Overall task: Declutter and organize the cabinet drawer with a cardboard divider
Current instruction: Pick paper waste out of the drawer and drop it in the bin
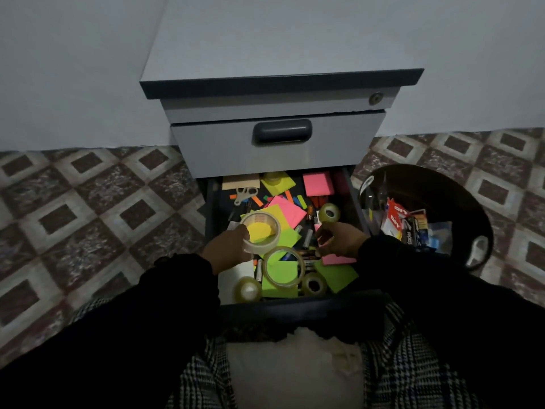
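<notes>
1. Two hands are working over the open drawer [213, 202] of the grey cabinet [277, 81]; you're kneeling right in front of it.
2. Your left hand [228, 250] is gripping a large clear tape roll [261, 231] w/ fingers curled round its rim, holding it above the yellow and green sticky notes [287, 239].
3. Your right hand [339, 240] is hovering at the drawer's right side w/ fingers loosely curled; can't tell if it's pinching anything.
4. Drawer is holding more tape rolls – another big one [284, 267] lying flat near the front – plus pink notes [318, 183], batteries, scissors [246, 193].
5. Black bin [477, 219] is sitting just right of the cabinet on the tiled floor [88, 208], w/ packaging inside.
6. Cardboard divider: can't tell where it is.
</notes>
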A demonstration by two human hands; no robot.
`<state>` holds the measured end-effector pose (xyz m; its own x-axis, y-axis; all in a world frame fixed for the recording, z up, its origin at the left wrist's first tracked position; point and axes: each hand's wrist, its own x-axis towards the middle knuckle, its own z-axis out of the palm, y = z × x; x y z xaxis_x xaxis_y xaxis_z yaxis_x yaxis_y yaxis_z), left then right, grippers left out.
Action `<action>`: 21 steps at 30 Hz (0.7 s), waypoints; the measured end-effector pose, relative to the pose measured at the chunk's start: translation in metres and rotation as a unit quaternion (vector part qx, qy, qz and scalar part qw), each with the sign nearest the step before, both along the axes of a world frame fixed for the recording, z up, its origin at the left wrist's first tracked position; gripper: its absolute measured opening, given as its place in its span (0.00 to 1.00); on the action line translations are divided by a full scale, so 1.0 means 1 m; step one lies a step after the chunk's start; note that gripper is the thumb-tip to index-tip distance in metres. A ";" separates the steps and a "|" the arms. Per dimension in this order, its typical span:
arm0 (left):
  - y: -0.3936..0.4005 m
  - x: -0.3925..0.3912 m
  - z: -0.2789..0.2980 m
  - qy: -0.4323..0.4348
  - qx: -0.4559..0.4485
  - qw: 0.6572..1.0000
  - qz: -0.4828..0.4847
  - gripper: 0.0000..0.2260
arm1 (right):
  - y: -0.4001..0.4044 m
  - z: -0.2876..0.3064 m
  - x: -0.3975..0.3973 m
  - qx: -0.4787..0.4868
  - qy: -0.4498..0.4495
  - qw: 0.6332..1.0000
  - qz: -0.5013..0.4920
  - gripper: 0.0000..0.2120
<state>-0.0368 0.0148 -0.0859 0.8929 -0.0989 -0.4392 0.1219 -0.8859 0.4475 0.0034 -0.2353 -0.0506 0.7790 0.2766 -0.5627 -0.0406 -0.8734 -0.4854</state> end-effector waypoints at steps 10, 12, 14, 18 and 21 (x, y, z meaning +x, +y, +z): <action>0.004 0.000 -0.003 0.036 0.049 0.993 -0.096 0.06 | -0.017 -0.012 0.000 -0.110 0.014 0.988 0.109 0.26; 0.004 -0.001 -0.006 0.048 0.040 0.991 -0.117 0.05 | -0.017 -0.016 -0.002 -0.142 0.015 0.978 0.153 0.27; 0.001 -0.004 -0.004 0.067 0.079 0.982 -0.158 0.10 | -0.017 -0.020 -0.002 -0.176 0.014 0.964 0.201 0.28; -0.001 -0.006 -0.006 0.074 0.149 0.962 -0.218 0.21 | -0.016 -0.029 -0.004 -0.234 -0.003 0.934 0.271 0.30; 0.001 -0.003 -0.007 0.093 0.171 0.951 -0.241 0.24 | -0.017 -0.036 -0.006 -0.255 -0.024 0.921 0.293 0.33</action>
<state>-0.0395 0.0154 -0.0930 0.6837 -0.3008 -0.6649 -0.2869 -0.9485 0.1341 -0.0031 -0.2527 -0.0863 0.6076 0.3670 -0.7044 0.5206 -0.8538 0.0042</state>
